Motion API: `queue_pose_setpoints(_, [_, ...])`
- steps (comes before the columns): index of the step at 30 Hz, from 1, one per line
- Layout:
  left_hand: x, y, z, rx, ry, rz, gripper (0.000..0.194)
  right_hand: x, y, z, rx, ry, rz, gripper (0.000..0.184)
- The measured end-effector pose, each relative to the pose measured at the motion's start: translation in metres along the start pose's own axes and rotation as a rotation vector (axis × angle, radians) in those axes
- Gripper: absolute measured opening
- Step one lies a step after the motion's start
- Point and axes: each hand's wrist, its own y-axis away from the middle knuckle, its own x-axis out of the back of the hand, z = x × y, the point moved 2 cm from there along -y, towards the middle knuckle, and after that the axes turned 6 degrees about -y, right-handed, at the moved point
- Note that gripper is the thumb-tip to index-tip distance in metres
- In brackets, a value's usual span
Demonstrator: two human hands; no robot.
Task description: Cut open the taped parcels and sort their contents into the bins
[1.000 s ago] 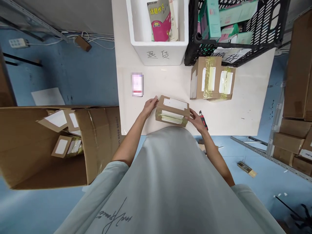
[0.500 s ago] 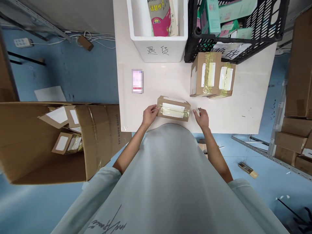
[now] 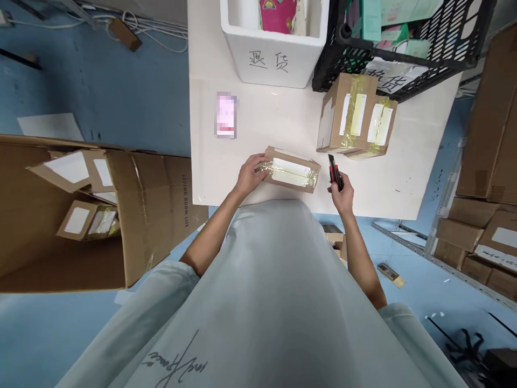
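Observation:
A small brown cardboard box (image 3: 291, 171), with a white label under clear yellowish tape, lies on the white table near my body. My left hand (image 3: 251, 173) grips its left end, fingers over the top edge and thumb at the near side. To the right of the box and apart from it, my right hand (image 3: 342, 193) holds a black and red utility knife (image 3: 335, 173) pointing away from me. Whether its blade is out I cannot tell. Two taped cardboard boxes (image 3: 347, 116) stand just beyond the knife.
A white bin (image 3: 274, 59) and a black crate (image 3: 388, 62) with green cartons stand at the back. A blurred pink rectangle (image 3: 226, 116) lies on the left of the table (image 3: 274, 118). Left of the table is a large open carton (image 3: 149, 205) holding smaller boxes.
The utility knife now shows plainly in my right hand, turned to point forward; before, it was mostly hidden. My left hand stays on the box. The whole view has shifted a little.

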Motion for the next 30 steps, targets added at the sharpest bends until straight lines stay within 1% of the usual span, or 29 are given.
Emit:
queue_pose_setpoints(1, [0.0,-0.001,-0.003,0.0,0.022,-0.004,0.039,0.004,0.0,-0.02,0.03,-0.018,0.005,0.065])
queue_pose_setpoints(2, [0.0,-0.001,-0.005,0.001,0.04,-0.008,0.04,0.005,-0.001,-0.042,0.083,-0.002,-0.03,0.063])
queue_pose_setpoints(4, [-0.001,-0.003,-0.009,0.002,0.064,-0.019,0.04,0.002,-0.004,-0.09,0.252,0.112,-0.131,0.057])
queue_pose_setpoints(6, [-0.002,-0.004,-0.011,0.006,0.078,-0.029,0.04,-0.007,-0.008,-0.132,0.403,0.275,-0.237,0.051])
queue_pose_setpoints(8, [-0.003,-0.004,-0.014,0.005,0.095,-0.037,0.041,-0.02,-0.016,-0.163,0.461,0.463,-0.328,0.049])
queue_pose_setpoints(9, [-0.003,-0.004,-0.015,0.002,0.105,-0.039,0.042,-0.027,-0.02,-0.174,0.478,0.551,-0.371,0.049])
queue_pose_setpoints(11, [-0.004,-0.004,-0.018,-0.004,0.125,-0.037,0.043,-0.039,-0.029,-0.187,0.496,0.7,-0.443,0.049])
queue_pose_setpoints(13, [-0.005,-0.005,-0.02,-0.005,0.141,-0.027,0.043,-0.047,-0.036,-0.192,0.517,0.794,-0.487,0.05])
queue_pose_setpoints(15, [-0.006,-0.006,-0.021,-0.006,0.142,-0.021,0.044,-0.052,-0.041,-0.192,0.543,0.838,-0.501,0.052])
queue_pose_setpoints(21, [-0.007,-0.011,-0.017,0.001,0.088,-0.038,0.045,-0.061,-0.047,-0.184,0.587,0.856,-0.497,0.053])
queue_pose_setpoints(24, [-0.008,-0.017,-0.016,0.014,0.062,-0.034,0.043,-0.062,-0.054,-0.175,0.551,0.861,-0.496,0.051])
queue_pose_setpoints(26, [-0.008,-0.021,-0.016,0.017,0.057,-0.019,0.043,-0.054,-0.059,-0.162,0.499,0.848,-0.503,0.05])
queue_pose_setpoints(27, [-0.008,-0.023,-0.016,0.016,0.057,-0.011,0.042,-0.046,-0.06,-0.153,0.475,0.839,-0.506,0.05])
queue_pose_setpoints(30, [-0.009,-0.028,-0.014,0.019,0.048,0.004,0.044,-0.01,-0.058,-0.116,0.422,0.816,-0.479,0.051])
